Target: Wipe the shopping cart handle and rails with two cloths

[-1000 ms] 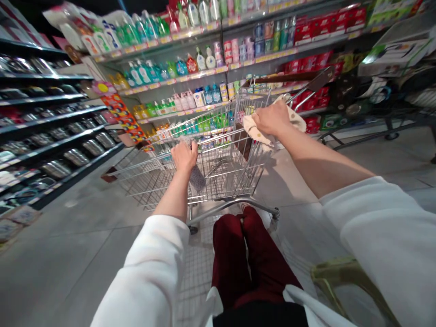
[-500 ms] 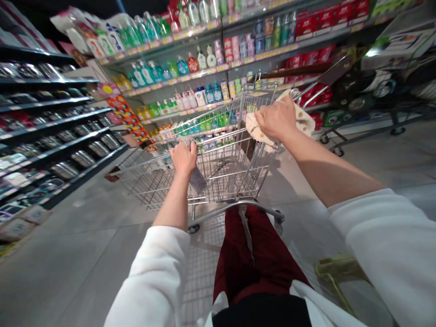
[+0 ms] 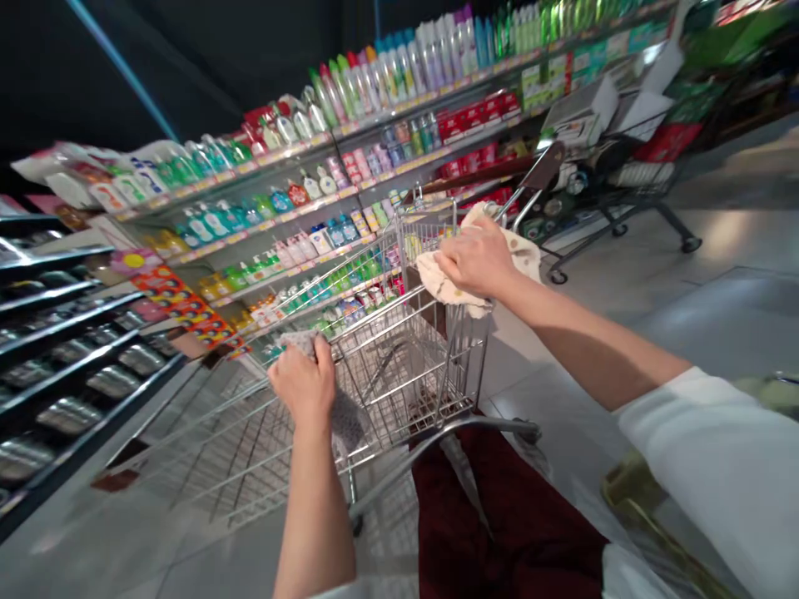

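Left fingers (image 3: 310, 366) closed on a grey cloth (image 3: 344, 420) against the side rail of the wire shopping cart (image 3: 399, 391); right fingers (image 3: 459, 259) closed on a cream dotted cloth (image 3: 446, 283) at its far rail. Cart has swung left, nearer the bottle shelves (image 3: 268, 204).

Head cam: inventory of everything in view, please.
shopping cart: 1, silver wire, straight ahead
second cart: 1, dark, upper right, loaded
bottles: many, mixed colours, on shelves ahead
steel pots: many, silver, on black shelves at left
olive item: 1, olive, lower right
cream cloth: 1, cream with brown dots, in right hand
grey cloth: 1, grey, in left hand
trousers: 1 pair, dark red, bottom
right sleeve: 1, white, lower right
left hand: 1, on cart rim
right hand: 1, on cart rim
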A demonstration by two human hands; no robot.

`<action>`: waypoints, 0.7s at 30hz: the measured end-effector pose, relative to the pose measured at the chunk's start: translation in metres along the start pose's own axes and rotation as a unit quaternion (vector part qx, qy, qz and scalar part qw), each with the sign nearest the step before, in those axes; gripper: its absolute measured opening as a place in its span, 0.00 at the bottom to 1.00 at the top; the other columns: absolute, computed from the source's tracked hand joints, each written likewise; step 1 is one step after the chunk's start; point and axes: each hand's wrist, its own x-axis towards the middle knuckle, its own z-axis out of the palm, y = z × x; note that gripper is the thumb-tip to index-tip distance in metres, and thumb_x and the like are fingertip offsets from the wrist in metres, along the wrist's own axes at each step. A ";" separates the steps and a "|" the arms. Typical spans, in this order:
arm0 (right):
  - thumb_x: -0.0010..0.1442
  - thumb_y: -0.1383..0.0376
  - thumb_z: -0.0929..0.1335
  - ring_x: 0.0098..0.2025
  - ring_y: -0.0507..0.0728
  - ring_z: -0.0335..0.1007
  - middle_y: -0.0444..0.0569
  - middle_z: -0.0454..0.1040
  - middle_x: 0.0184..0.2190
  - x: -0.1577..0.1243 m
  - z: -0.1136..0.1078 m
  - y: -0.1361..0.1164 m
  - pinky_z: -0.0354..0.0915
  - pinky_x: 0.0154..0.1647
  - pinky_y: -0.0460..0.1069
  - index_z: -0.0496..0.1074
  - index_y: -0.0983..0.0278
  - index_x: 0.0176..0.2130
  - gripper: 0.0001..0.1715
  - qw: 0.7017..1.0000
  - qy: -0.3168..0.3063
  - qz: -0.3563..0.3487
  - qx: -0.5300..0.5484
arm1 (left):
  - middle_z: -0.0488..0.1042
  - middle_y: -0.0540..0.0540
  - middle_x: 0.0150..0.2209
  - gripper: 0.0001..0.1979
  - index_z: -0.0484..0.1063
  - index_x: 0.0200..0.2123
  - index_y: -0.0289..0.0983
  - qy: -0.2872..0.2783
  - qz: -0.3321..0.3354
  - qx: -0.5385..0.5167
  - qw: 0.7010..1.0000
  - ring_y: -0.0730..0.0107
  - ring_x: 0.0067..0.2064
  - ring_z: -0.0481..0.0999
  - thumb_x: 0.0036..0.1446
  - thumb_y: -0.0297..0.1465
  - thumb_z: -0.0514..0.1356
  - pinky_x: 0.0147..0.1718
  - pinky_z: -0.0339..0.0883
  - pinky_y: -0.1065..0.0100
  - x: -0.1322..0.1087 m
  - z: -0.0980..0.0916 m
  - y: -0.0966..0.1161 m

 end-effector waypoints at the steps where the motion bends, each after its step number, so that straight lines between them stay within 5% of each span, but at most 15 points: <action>1: 0.70 0.56 0.52 0.38 0.58 0.67 0.49 0.76 0.31 -0.002 -0.002 0.002 0.54 0.51 0.58 0.73 0.62 0.33 0.27 1.000 0.003 0.001 -0.002 | 0.76 0.33 0.36 0.26 0.73 0.36 0.33 0.006 0.003 0.002 1.000 0.49 0.43 0.74 0.65 0.45 0.43 0.47 0.62 0.54 -0.003 -0.002 0.001; 8: 0.70 0.51 0.55 0.40 0.57 0.65 0.47 0.74 0.30 -0.029 -0.022 0.003 0.49 0.60 0.58 0.72 0.61 0.32 0.27 0.998 0.042 0.021 0.031 | 0.74 0.35 0.33 0.27 0.72 0.36 0.33 0.081 -0.010 0.030 0.996 0.48 0.40 0.73 0.65 0.47 0.41 0.45 0.62 0.53 -0.026 -0.004 0.008; 15: 0.64 0.44 0.61 0.45 0.61 0.65 0.49 0.75 0.33 -0.030 -0.040 0.000 0.47 0.62 0.62 0.72 0.62 0.35 0.25 0.999 -0.020 0.003 0.046 | 0.73 0.35 0.37 0.26 0.73 0.39 0.32 0.085 -0.060 -0.043 0.994 0.47 0.45 0.72 0.66 0.44 0.42 0.48 0.61 0.49 -0.023 -0.013 0.022; 21: 0.67 0.48 0.58 0.42 0.60 0.65 0.50 0.74 0.30 -0.027 -0.027 -0.007 0.47 0.63 0.63 0.72 0.61 0.32 0.26 0.998 0.023 0.045 0.032 | 0.75 0.37 0.41 0.22 0.72 0.48 0.33 -0.024 0.041 -0.055 0.997 0.53 0.43 0.73 0.66 0.38 0.44 0.42 0.62 0.58 -0.012 -0.030 0.074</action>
